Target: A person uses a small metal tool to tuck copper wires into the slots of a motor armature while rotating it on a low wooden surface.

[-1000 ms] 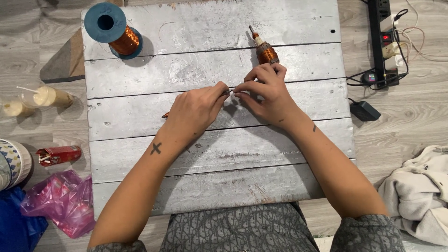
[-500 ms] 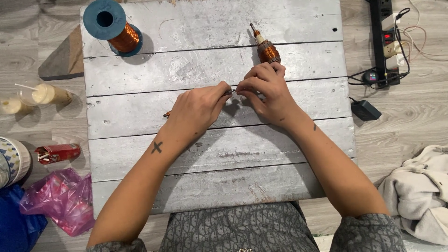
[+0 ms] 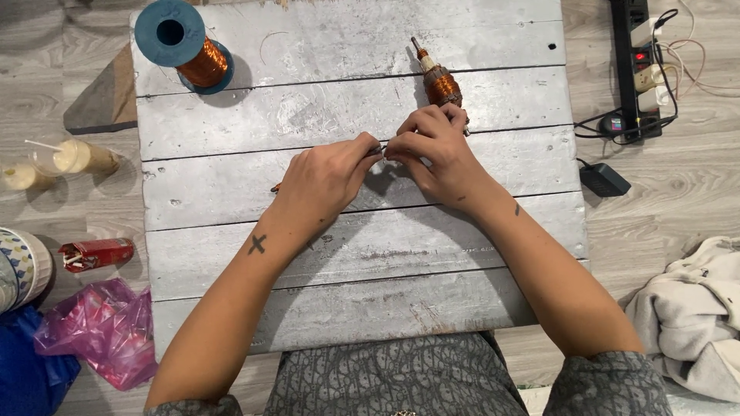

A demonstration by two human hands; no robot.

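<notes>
**Two hands meeting over a small dark piece at the middle of a plank table**

Grey-painted planks form the table, which stands on a pale wood-look floor and fills the centre of the head view. Left hand: fingers curled, thumb and forefinger pressed together on a small dark piece at their tips; what the piece is cannot be told at this size. Right hand: fingers bent inward and closed, fingertips meeting those of the left hand at the same piece, so both hands pinch it from opposite sides. The back of the right hand lies just in front of a copper-wound rotor with a thin shaft, which lies tilted on the second plank from the far edge; whether the fingers touch it cannot be told.

A blue spool of copper wire stands upright near the far left corner, well apart from the hands. Bare planks lie between the spool and the hands, along the far right corner, and across the two near planks, which only the forearms cross. Off the left edge, on the floor: two pale cups, a small red box, a pink plastic bag. Off the right edge: a black power strip with cables, a black adapter, and a heap of light cloth.
</notes>
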